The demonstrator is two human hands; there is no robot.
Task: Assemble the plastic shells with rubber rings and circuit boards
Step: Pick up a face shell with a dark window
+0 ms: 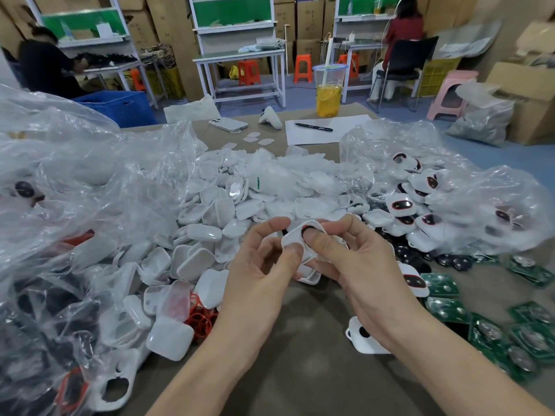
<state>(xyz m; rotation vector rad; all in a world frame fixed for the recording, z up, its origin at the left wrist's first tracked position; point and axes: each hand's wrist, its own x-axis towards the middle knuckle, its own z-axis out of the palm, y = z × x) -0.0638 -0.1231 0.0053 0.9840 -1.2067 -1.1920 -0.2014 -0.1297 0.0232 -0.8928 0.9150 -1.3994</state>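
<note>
Both hands hold one white plastic shell (295, 239) above the table's middle. My left hand (264, 265) pinches its left edge between thumb and fingers. My right hand (354, 259) grips its right side, with the thumb pressed into the dark opening, where a red rubber ring shows at the rim. A heap of white shells (210, 223) lies behind and to the left. Loose red rubber rings (200, 321) lie by the heap's near edge. Green circuit boards (492, 328) are spread at the right. Assembled shells with red-rimmed dark windows (405, 208) pile up at the right rear.
Crumpled clear plastic bags (75, 181) hold more parts at the left and right. A shell with an opening (363, 340) lies under my right wrist. At the back stand a yellow drink cup (329, 91), a phone (228, 124) and paper with a pen (313, 127). Two people work at benches behind.
</note>
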